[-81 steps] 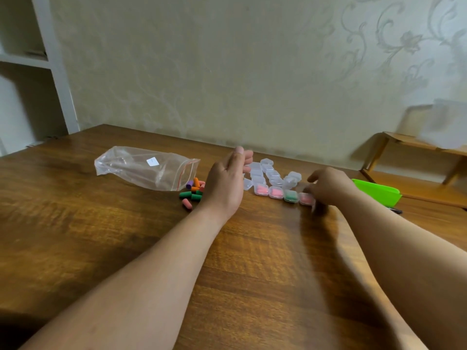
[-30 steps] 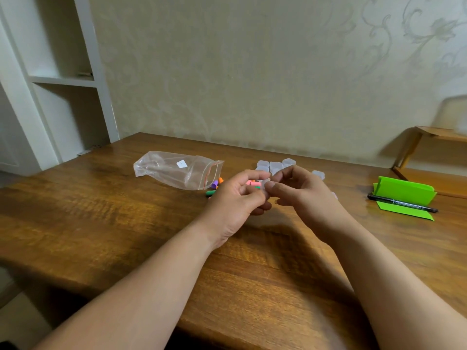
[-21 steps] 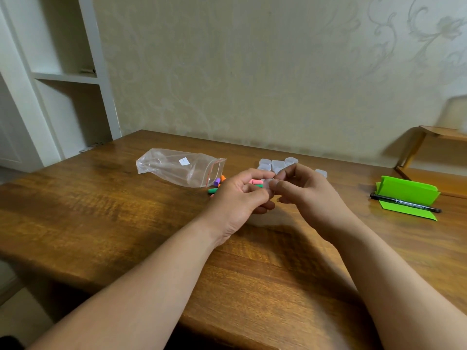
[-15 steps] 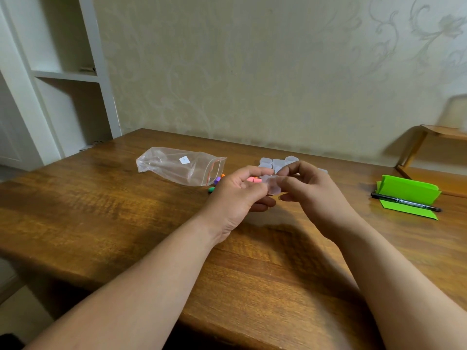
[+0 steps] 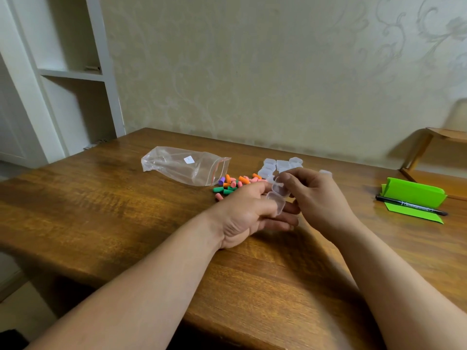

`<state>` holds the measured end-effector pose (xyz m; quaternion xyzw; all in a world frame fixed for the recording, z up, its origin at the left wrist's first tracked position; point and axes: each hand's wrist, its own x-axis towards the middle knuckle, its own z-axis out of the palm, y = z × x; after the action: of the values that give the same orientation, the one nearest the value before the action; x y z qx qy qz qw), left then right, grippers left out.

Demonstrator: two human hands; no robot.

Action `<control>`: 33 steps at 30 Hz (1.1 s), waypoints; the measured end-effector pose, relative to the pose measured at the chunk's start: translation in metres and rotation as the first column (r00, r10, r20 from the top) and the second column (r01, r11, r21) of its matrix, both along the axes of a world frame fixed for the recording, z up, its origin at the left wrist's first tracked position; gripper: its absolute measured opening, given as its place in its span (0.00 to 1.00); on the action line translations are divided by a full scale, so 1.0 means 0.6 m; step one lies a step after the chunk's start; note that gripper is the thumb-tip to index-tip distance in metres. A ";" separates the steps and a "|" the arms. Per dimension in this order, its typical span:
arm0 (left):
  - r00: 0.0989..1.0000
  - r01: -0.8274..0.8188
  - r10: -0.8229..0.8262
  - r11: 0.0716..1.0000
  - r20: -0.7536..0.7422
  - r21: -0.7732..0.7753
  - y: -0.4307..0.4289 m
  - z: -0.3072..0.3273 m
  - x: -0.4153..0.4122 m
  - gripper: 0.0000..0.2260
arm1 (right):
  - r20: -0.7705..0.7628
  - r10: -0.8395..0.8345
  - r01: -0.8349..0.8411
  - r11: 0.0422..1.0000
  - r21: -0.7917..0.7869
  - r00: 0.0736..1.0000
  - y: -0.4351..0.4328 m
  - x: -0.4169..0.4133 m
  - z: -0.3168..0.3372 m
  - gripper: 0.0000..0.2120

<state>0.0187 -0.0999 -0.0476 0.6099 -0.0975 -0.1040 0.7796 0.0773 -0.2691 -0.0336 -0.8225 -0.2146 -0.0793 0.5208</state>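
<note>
Above the table (image 5: 126, 210), clear hinged box (image 5: 276, 198), folded open, pinched between left hand (image 5: 247, 213) and right hand (image 5: 318, 198)

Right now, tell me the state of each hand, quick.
Left hand: grips the lower half of a small clear box.
Right hand: pinches the upper half of that box.

The left hand (image 5: 242, 213) and right hand (image 5: 321, 198) are bare, with bare forearms (image 5: 156, 281) to the picture's lower edge.
</note>
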 end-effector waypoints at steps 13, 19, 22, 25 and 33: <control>0.949 -0.299 0.275 0.941 -0.157 -0.158 0.038 0.032 0.026 0.24 | 0.053 0.108 -0.103 0.991 -0.090 0.993 0.084 0.026 0.067 0.12; 0.901 -0.428 0.397 0.876 -0.175 -0.220 0.095 0.062 0.037 0.22 | 0.007 -0.059 0.057 0.990 0.131 0.998 0.091 0.048 0.037 0.12; 0.891 -0.452 0.407 0.841 -0.202 -0.297 0.117 0.040 0.045 0.20 | 0.026 -0.071 0.070 0.997 0.045 0.997 0.082 0.042 0.005 0.12; 0.885 -0.464 0.414 0.820 -0.214 -0.335 0.124 0.028 0.047 0.19 | 0.026 -0.025 0.027 0.994 -0.110 0.999 0.075 0.036 -0.011 0.10; 0.855 -0.517 0.464 0.790 -0.230 -0.329 0.126 0.019 0.047 0.23 | 0.141 0.064 -0.004 0.922 -0.388 0.988 0.086 0.033 -0.023 0.10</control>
<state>0.0468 -0.0242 -0.0360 0.4431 0.1000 0.0816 0.8871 0.0973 -0.2173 -0.0477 -0.8967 -0.2793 -0.0885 0.3319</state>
